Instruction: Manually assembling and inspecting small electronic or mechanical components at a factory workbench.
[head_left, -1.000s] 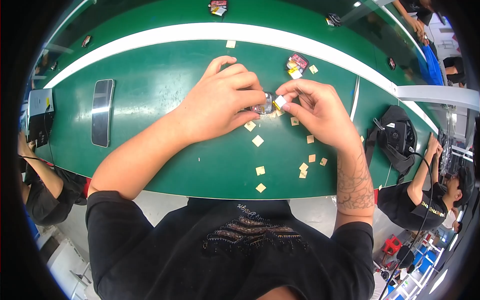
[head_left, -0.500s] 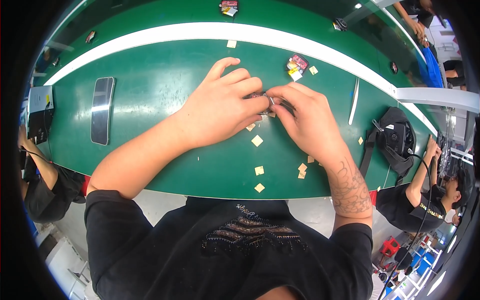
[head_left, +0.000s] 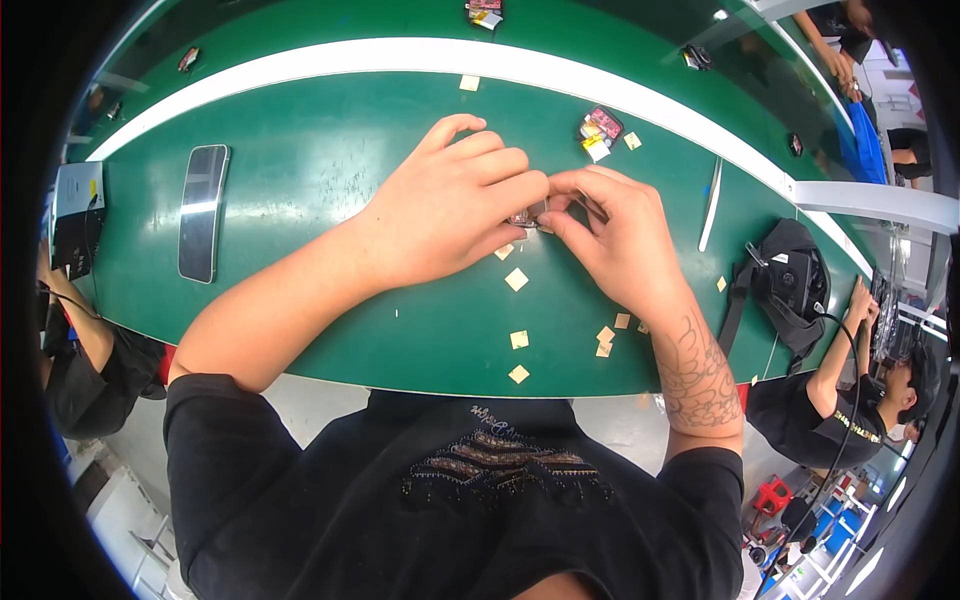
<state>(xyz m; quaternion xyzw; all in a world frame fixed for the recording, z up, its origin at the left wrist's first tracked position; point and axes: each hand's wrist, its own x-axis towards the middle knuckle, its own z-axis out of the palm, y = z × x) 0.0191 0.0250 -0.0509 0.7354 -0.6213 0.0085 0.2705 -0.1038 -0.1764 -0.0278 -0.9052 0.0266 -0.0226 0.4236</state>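
Observation:
Close together over the green table, both hands work at one small dark part with a shiny edge (head_left: 522, 219), mostly hidden by my fingers. My left hand (head_left: 440, 205) comes from the left and is closed on it, thumb below and index finger above, other fingers loosely bent. From the right, my right hand (head_left: 622, 235) pinches with thumb and index finger at the part's right end; what lies between those fingertips is too small to make out. Several small cream squares (head_left: 516, 279) lie on the table below the hands.
A small red-and-black electronic assembly with a silver pouch cell (head_left: 600, 133) lies beyond my right hand. A phone (head_left: 204, 214) is at the left, a white strip-like tool (head_left: 711, 205) and black bag (head_left: 790, 280) at the right. A white divider (head_left: 400, 58) crosses behind. Co-workers sit either side.
My right thumb and fingers have shifted slightly at the part, and the left index finger has moved a little. The view has shifted slightly. Both hands keep their hold.

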